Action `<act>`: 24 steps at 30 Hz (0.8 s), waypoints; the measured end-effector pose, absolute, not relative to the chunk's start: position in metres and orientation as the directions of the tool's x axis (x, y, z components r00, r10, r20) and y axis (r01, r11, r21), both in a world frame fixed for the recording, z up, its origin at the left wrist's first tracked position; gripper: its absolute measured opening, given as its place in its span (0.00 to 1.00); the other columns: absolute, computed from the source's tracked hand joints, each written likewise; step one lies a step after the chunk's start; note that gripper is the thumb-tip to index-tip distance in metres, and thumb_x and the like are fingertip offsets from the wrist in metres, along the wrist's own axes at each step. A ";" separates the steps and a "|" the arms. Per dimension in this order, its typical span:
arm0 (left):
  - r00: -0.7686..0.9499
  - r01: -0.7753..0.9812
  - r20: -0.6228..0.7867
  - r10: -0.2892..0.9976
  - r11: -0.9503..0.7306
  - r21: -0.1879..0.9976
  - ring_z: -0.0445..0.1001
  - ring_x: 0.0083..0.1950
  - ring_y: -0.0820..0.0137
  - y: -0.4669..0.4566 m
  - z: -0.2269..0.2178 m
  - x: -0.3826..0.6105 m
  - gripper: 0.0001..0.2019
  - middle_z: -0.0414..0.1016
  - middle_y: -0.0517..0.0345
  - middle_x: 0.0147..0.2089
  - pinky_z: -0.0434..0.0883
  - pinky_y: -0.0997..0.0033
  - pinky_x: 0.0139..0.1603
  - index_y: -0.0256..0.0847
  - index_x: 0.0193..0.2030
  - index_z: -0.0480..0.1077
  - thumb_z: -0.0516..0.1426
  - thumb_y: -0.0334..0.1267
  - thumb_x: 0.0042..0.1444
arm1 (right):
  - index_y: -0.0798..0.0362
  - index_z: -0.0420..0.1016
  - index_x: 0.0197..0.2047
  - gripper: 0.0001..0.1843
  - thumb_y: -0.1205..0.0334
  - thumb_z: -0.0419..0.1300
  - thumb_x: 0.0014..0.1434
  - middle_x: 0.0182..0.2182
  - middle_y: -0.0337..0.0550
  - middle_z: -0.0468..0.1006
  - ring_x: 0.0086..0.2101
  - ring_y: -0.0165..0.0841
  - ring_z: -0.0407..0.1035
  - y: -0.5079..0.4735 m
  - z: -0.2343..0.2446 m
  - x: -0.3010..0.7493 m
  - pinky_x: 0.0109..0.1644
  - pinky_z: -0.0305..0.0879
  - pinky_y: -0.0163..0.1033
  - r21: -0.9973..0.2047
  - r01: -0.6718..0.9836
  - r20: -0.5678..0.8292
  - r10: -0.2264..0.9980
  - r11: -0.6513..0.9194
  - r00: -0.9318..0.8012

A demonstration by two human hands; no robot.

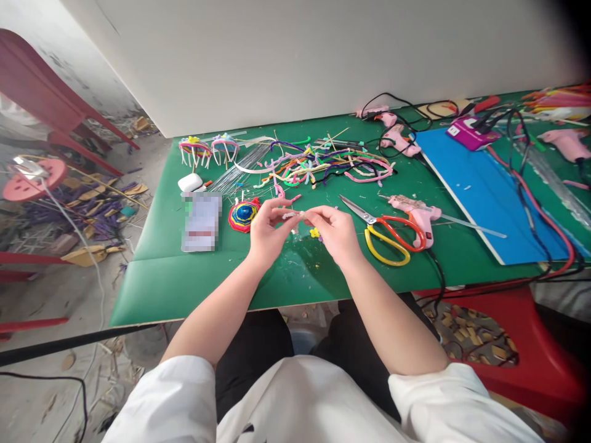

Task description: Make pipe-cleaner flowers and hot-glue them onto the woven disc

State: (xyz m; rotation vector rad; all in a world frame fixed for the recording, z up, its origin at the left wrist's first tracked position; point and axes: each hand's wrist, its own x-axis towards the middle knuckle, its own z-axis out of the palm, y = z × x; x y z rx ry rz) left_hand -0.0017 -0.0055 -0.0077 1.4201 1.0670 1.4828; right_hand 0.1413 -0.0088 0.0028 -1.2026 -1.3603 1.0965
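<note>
Over the green table (184, 283), my left hand (268, 231) pinches one end of a short, whitish pipe cleaner (290, 215). My right hand (337, 234) has its thumb and fingertips closed on the other end, so the fingertips nearly meet. Part of the piece is hidden by the fingers. Just below the hands lies a small yellow flower shape (315, 232). A round rainbow-coloured coiled piece (244, 215) rests beside my left hand. Scissors (385, 234) with one orange and one yellow handle lie open to the right of my right hand.
A tangle of coloured pipe cleaners (318, 163) and thin wires (244, 169) lies behind the hands. Right of them are a pink glue gun (415, 215), a blue board (480, 197) and a purple power block (471, 132) with cables. Two decorated headbands (224, 147) stand at the back left.
</note>
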 end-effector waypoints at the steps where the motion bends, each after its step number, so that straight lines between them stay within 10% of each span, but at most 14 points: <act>1: -0.047 -0.047 0.277 0.960 -0.280 0.959 0.77 0.30 0.74 -0.005 -0.007 -0.002 0.17 0.77 0.63 0.31 0.74 0.76 0.29 0.42 0.41 0.66 0.66 0.36 0.45 | 0.51 0.77 0.32 0.11 0.53 0.60 0.54 0.27 0.40 0.78 0.31 0.33 0.72 -0.009 0.004 0.142 0.34 0.66 0.37 -0.990 0.108 0.091 0.995 0.095 -0.041; 24: -0.003 -0.347 0.092 0.996 -0.088 0.934 0.74 0.30 0.80 -0.001 -0.007 -0.001 0.21 0.73 0.67 0.29 0.72 0.80 0.32 0.43 0.39 0.58 0.66 0.33 0.43 | 0.53 0.73 0.29 0.15 0.49 0.62 0.50 0.25 0.37 0.75 0.27 0.28 0.67 -0.005 -0.003 0.137 0.31 0.63 0.34 -0.998 0.047 0.036 0.994 0.041 -0.108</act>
